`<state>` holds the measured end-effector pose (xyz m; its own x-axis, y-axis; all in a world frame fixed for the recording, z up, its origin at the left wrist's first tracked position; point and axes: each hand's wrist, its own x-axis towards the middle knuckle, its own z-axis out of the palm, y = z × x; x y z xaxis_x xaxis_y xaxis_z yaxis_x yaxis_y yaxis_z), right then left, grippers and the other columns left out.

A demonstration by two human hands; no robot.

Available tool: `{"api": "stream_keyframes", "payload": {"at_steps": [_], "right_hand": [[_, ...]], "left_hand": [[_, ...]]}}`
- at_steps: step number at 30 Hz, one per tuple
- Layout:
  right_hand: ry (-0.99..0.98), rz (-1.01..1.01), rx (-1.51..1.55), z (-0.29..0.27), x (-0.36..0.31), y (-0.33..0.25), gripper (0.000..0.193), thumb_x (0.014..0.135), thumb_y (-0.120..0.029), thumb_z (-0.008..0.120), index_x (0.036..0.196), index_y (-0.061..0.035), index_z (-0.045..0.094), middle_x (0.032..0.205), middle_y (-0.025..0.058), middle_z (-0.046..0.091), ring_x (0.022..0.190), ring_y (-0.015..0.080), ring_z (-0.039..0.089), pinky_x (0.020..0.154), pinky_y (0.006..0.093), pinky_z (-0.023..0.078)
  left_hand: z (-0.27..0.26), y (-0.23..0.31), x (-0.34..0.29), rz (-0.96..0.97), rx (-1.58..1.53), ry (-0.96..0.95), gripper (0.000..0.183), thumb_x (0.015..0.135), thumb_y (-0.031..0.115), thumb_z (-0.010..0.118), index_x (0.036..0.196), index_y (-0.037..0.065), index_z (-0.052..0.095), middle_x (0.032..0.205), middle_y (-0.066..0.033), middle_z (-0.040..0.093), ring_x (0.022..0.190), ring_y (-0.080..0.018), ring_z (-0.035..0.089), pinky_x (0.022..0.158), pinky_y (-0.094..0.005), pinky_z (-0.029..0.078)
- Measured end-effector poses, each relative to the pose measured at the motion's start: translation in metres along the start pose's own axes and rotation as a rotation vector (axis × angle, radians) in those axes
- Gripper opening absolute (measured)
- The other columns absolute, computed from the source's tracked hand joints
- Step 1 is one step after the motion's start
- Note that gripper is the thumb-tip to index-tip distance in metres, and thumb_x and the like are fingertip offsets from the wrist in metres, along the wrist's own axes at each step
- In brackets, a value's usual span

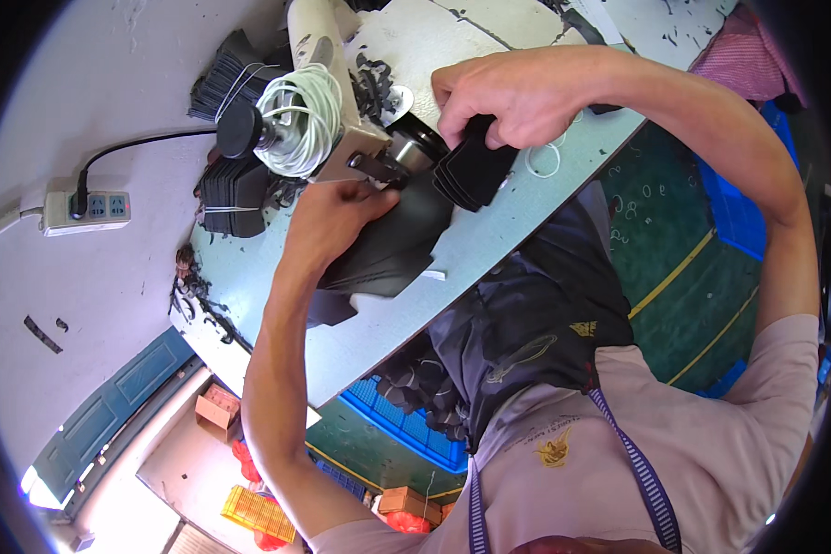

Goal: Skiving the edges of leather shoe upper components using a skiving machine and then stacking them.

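My right hand [517, 97] is closed on a small fanned stack of thin black pieces [475, 166], held over the table beside the machine's metal roller. My left hand [342, 217] is at the bench machine [346, 148], thumb stretched toward the roller. Its other fingers look curled and are partly hidden by the machine head, so what they hold is hidden. Larger flat black pieces [388, 245] lie under and beside that hand, on the pale table [342, 355].
Tied bundles of black pieces [234, 196] stand left of the machine. A white cord coil [300, 120] hangs on it. Black scraps [374, 83] litter the table. On the wall is a power strip [88, 210]. A blue basket [406, 429] with dark pieces sits below the table.
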<state>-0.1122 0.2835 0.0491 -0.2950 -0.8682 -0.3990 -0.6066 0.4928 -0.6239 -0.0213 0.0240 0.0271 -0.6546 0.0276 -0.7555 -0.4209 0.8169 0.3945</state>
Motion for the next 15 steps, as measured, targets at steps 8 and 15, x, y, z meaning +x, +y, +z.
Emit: {"api": "stream_keyframes", "payload": {"at_steps": [8,15], "right_hand": [[0.188,0.126,-0.106,0.023,0.008,-0.002,0.036,0.076,0.000,0.066,0.112,-0.0009,0.065,0.106,0.0165,0.063,0.112,0.0364,0.056,0.094,0.0445,0.045],[0.051,-0.045,0.000,0.008,0.009,0.005,0.038,0.076,-0.001,0.067,0.114,-0.0018,0.065,0.121,0.0184,0.056,0.121,0.0355,0.050,0.096,0.0433,0.044]], "left_hand": [[0.008,-0.026,0.001,0.152,-0.252,-0.008,0.039,0.081,0.023,0.079,0.111,-0.002,0.072,0.092,-0.0099,0.073,0.079,-0.0142,0.066,0.077,-0.0281,0.051],[0.001,0.010,-0.003,0.037,-0.048,0.061,0.031,0.084,0.021,0.078,0.100,-0.005,0.073,0.085,-0.0063,0.072,0.074,-0.0121,0.062,0.072,-0.0276,0.049]]}}
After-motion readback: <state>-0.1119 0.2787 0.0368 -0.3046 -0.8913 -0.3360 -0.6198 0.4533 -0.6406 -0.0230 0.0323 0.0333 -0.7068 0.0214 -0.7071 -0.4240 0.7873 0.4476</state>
